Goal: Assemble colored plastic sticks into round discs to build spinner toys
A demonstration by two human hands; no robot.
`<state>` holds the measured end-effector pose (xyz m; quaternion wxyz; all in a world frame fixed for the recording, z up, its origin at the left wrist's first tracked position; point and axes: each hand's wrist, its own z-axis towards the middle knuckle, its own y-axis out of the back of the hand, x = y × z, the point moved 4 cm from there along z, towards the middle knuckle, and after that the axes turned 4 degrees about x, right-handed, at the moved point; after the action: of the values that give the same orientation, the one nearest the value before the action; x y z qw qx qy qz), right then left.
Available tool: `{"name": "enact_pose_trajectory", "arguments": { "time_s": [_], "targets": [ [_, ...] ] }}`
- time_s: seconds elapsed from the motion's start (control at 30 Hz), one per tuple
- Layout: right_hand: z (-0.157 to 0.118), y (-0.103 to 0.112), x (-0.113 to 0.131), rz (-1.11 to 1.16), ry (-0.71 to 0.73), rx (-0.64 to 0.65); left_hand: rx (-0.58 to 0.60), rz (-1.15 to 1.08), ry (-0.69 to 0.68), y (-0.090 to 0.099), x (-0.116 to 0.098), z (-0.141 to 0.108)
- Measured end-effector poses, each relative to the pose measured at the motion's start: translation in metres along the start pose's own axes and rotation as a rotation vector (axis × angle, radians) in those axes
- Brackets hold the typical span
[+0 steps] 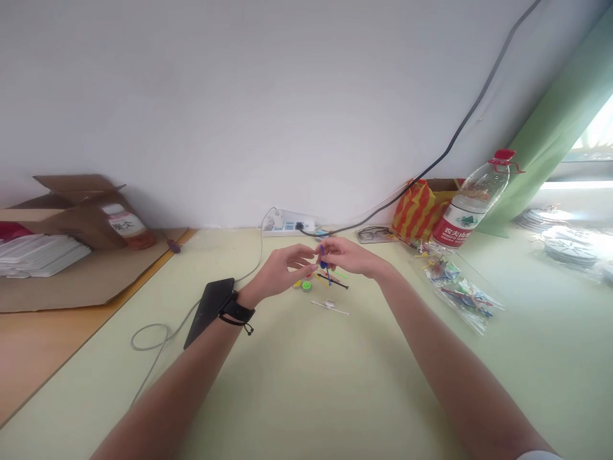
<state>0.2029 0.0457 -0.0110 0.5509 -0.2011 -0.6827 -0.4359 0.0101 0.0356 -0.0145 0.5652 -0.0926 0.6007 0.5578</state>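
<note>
My right hand [354, 257] pinches a small blue plastic stick-shaped piece [329, 279] that hangs down from the fingertips. Close on its left is my left hand [280, 273], its thumb and fingers apart; whether the fingertips touch the blue piece I cannot make out. A black watch band circles the left wrist. On the table under the hands lie a green round piece [306, 287], a yellow round piece [297, 285] and a black stick piece [339, 282]. Nearer to me rests a white stick piece [330, 308] with a small tab.
A black phone-like slab [209, 310] and a grey cable lie left. Behind the hands, a power strip [288, 223] sits against the wall. At right are a large water bottle [472, 204], plastic bags of small parts [462, 287] and a striped bag [416, 209]. An open cardboard box [134, 262] stands far left.
</note>
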Motion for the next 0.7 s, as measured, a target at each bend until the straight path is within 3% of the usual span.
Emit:
{"name": "enact_pose_trajectory", "arguments": {
  "time_s": [0.1, 0.27, 0.47, 0.7],
  "targets": [
    [0.006, -0.013, 0.005, 0.156, 0.063, -0.031, -0.047, -0.05, -0.019, 0.0, -0.007, 0.0],
    [0.012, -0.024, 0.001, 0.274, -0.038, -0.218, -0.146, 0.067, -0.051, 0.008, -0.004, 0.0],
    [0.021, -0.035, -0.013, 0.533, -0.112, -0.163, -0.124, 0.03, -0.006, 0.007, 0.007, 0.0],
    [0.02, -0.031, -0.01, 0.643, -0.041, -0.153, -0.097, 0.03, -0.049, 0.008, -0.001, 0.0]
  ]
}}
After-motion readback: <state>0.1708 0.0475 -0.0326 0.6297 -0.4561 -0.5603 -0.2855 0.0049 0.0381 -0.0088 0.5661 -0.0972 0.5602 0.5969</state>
